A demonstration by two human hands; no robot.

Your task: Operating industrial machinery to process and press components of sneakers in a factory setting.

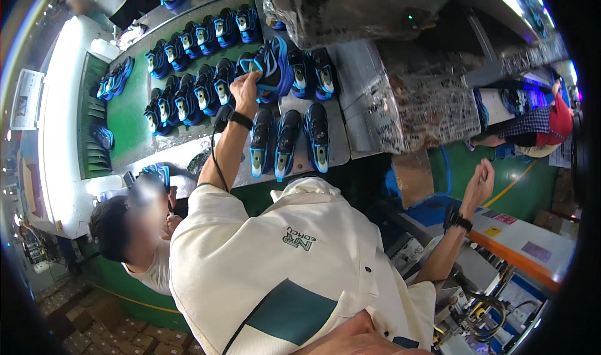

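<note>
My left hand (pixel 245 91) reaches forward over the work surface, its fingers closed on the edge of a dark sneaker (pixel 275 64) with bright blue trim and a blue-purple sole. That sneaker is tilted and raised among the others. Three more black-and-blue sneakers (pixel 287 143) stand in a row on the metal table (pixel 341 143) just in front of my body. My right hand (pixel 479 183) is held out to the right in the air, open, fingers loosely bent, with nothing visible in it.
Several sneakers (pixel 205 89) stand in rows on a green conveyor belt (pixel 128 126). A film-wrapped machine (pixel 407 98) borders the table on the right. A co-worker (pixel 134 230) is close at my left; another person (pixel 544 120) stands far right. Below my right hand is an orange-edged machine (pixel 523 248).
</note>
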